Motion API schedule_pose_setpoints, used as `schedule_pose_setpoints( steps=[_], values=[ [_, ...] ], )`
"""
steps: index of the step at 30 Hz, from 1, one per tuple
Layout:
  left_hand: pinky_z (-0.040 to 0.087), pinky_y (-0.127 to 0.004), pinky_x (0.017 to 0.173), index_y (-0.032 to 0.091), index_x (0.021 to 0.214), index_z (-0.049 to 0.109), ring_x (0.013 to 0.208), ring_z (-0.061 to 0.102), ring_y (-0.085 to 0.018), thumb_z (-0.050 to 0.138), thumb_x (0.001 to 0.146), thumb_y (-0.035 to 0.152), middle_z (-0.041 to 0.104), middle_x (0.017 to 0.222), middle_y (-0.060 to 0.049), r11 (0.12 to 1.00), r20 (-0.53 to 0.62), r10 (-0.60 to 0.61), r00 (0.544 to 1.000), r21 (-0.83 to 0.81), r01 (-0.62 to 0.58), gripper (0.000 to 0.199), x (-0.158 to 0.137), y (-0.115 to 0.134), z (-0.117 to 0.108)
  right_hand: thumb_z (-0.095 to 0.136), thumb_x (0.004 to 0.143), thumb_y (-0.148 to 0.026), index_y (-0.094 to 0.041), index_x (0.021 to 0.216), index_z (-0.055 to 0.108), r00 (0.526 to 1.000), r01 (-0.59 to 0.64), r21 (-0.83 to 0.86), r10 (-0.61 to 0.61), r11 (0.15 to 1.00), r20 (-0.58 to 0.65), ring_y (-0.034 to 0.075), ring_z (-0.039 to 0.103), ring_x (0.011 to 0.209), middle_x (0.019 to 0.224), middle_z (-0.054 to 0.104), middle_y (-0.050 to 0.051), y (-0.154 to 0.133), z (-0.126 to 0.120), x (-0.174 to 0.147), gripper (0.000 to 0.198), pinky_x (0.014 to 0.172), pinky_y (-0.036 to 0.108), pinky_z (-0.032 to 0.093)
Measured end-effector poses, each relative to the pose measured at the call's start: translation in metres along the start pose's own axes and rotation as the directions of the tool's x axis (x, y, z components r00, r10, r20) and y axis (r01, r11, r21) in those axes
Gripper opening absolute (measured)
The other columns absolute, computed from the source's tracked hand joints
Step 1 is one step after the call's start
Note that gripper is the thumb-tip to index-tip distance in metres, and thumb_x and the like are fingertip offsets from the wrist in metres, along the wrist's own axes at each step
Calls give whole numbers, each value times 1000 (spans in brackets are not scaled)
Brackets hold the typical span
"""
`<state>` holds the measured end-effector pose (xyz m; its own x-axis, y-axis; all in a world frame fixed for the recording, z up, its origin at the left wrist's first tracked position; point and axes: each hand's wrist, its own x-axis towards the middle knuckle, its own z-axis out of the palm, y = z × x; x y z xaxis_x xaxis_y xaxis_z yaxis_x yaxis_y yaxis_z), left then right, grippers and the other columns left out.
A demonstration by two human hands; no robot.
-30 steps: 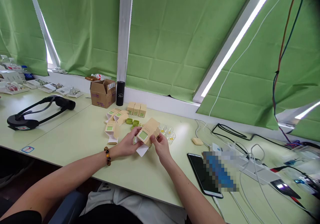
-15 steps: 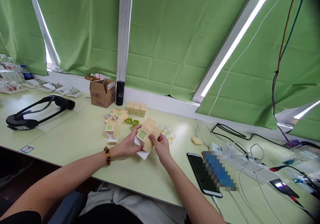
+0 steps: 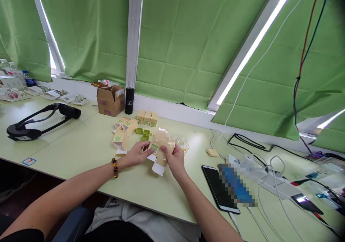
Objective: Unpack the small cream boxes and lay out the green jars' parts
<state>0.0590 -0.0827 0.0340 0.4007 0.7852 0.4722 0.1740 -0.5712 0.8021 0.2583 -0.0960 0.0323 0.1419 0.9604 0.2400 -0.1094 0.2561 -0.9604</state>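
Between my hands is a small tan cardboard box (image 3: 161, 135) with its flaps unfolded, a green window on one face and white inner flaps hanging below. My left hand (image 3: 137, 153) pinches its left edge. The thumb of my right hand (image 3: 174, 160) presses on its front, with the fingers behind it. Just beyond are several small green square containers (image 3: 145, 132). Clear hexagonal containers (image 3: 183, 141) with yellow bits inside lie behind my right hand, partly hidden. To the left rest partly opened tan boxes (image 3: 120, 138), and closed tan boxes (image 3: 147, 118) stand in a row behind.
A brown carton (image 3: 110, 101) and a black tumbler (image 3: 129, 101) stand at the back. A black headset (image 3: 43, 121) lies at left. At right are a phone (image 3: 219, 188), a power strip (image 3: 280, 186) and tangled cables. A beige piece (image 3: 212, 152) sits near the cables.
The box in my hands has been turned and opened flatter, its flaps spreading to the right. My left hand has shifted slightly left and now grips only its edge.
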Motion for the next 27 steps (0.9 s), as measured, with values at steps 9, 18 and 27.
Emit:
schedule_pose_setpoints(
  steps=[9, 18, 27],
  values=[
    [52, -32, 72, 18, 88, 65, 79, 61, -19, 61, 99, 57, 66, 83, -4, 996, -220, 28, 975, -79, -46, 41, 1, -10, -3, 78, 87, -50, -24, 106, 72, 935, 332, -116, -310, 936, 171, 26, 69, 101, 106, 77, 9, -4, -6, -7, 33, 92, 42, 57],
    [55, -47, 94, 23, 108, 72, 107, 68, -26, 67, 98, 34, 74, 113, -13, 798, -261, 573, 777, 394, -456, 15, 1, 3, -14, 62, 93, -22, -29, 106, 71, 664, 722, -422, -721, 549, 199, 32, 62, 119, 108, 78, 7, -6, -10, -7, 18, 102, 56, 51],
    [52, -48, 97, 28, 106, 73, 112, 65, -27, 71, 94, 23, 73, 122, -9, 702, -270, 679, 683, 511, -496, 13, -3, -4, -15, 61, 92, -18, -32, 104, 70, 495, 795, -492, -848, 355, 188, 33, 61, 123, 115, 75, 7, -2, -12, -7, 20, 101, 58, 51]
  ],
)
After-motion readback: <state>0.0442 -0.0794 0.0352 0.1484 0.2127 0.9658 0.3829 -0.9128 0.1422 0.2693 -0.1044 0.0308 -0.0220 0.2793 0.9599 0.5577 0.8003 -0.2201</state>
